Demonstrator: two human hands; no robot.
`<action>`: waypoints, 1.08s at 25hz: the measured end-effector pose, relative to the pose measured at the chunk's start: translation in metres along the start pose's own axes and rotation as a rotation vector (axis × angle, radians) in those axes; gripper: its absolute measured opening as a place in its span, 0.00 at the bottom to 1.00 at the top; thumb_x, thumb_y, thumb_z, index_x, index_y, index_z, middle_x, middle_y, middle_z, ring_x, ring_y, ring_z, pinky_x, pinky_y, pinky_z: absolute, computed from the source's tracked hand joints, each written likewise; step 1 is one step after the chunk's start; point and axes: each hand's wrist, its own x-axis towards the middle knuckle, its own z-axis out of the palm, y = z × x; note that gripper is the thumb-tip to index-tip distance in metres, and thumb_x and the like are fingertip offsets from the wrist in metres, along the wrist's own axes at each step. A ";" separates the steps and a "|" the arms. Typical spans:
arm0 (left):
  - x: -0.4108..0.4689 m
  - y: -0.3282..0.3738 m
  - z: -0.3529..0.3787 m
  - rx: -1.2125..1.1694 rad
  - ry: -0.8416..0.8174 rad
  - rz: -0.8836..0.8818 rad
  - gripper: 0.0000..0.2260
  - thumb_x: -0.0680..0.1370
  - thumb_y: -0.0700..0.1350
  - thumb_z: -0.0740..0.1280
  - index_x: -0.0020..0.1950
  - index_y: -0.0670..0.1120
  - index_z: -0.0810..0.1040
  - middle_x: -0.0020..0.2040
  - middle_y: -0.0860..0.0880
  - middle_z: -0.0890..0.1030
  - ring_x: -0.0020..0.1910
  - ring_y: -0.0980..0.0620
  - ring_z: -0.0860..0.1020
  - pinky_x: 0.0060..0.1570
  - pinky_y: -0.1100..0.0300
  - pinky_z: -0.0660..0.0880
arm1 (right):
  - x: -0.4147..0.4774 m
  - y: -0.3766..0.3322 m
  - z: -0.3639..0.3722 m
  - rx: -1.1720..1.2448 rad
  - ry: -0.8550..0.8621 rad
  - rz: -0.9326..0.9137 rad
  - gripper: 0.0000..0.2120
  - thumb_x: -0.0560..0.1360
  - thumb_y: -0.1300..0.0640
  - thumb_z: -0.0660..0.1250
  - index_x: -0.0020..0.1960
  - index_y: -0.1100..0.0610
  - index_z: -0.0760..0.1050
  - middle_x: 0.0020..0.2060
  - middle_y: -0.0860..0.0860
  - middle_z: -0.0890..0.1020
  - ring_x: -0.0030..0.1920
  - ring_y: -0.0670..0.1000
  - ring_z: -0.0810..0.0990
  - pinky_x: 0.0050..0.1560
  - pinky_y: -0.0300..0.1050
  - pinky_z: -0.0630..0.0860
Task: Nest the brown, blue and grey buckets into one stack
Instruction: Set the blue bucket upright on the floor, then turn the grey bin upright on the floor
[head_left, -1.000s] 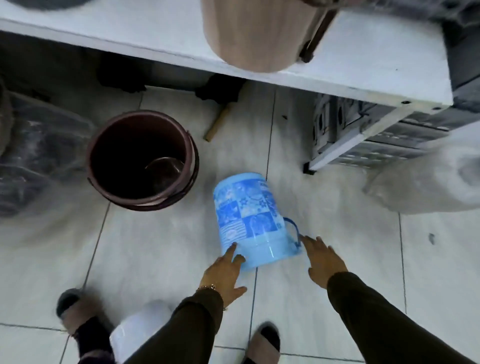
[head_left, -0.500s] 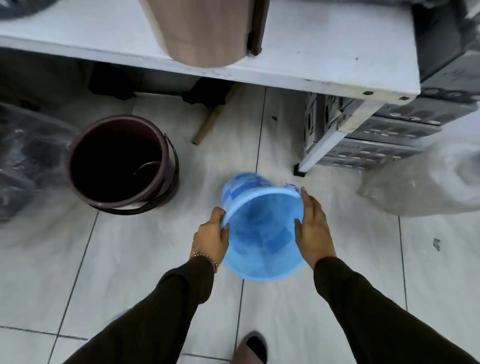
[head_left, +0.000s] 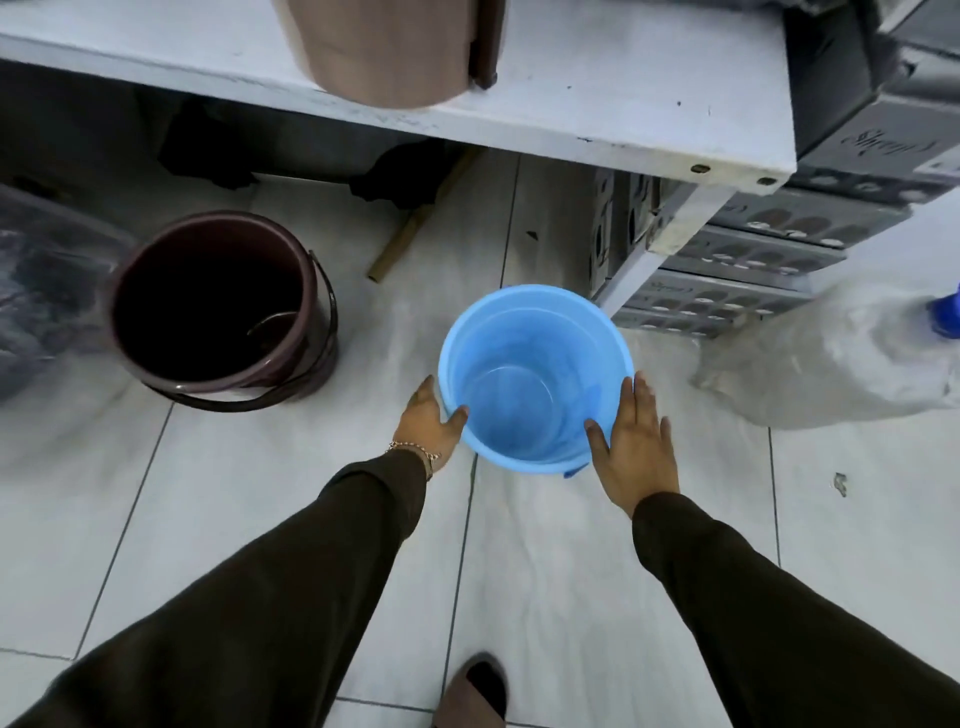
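Your left hand (head_left: 427, 419) and right hand (head_left: 635, 442) clasp the blue bucket (head_left: 535, 378) between them, fingers (head_left: 627, 399) spread along its sides, thumbs hooked over the rim. It's upright, mouth up, empty, pale glossy plastic. The brown bucket (head_left: 218, 306) stands on the floor well left of your left fingers.

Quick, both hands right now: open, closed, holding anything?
Left hand: open, pressed against the left side of the blue bucket, thumb at the rim.
Right hand: open, flat against the bucket's right side.
Together they clamp it upright.
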 end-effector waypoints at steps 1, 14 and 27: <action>-0.011 -0.003 -0.007 0.124 0.015 0.057 0.32 0.80 0.51 0.62 0.79 0.41 0.52 0.80 0.42 0.58 0.78 0.45 0.58 0.76 0.56 0.57 | -0.007 -0.006 -0.004 -0.043 0.013 -0.037 0.34 0.82 0.45 0.54 0.81 0.60 0.46 0.82 0.54 0.49 0.82 0.56 0.50 0.80 0.59 0.53; -0.214 -0.212 -0.126 0.212 0.106 0.009 0.29 0.76 0.50 0.68 0.75 0.49 0.63 0.79 0.46 0.59 0.77 0.44 0.61 0.76 0.50 0.58 | -0.206 -0.142 0.092 -0.148 -0.209 -0.481 0.33 0.80 0.46 0.59 0.81 0.55 0.52 0.82 0.51 0.51 0.82 0.54 0.48 0.81 0.54 0.48; -0.314 -0.458 -0.068 0.114 0.215 -0.339 0.10 0.78 0.51 0.62 0.57 0.49 0.68 0.52 0.43 0.84 0.49 0.38 0.81 0.48 0.48 0.79 | -0.322 -0.205 0.298 0.177 -0.314 -0.304 0.08 0.81 0.49 0.60 0.56 0.51 0.68 0.46 0.50 0.81 0.43 0.56 0.79 0.42 0.48 0.75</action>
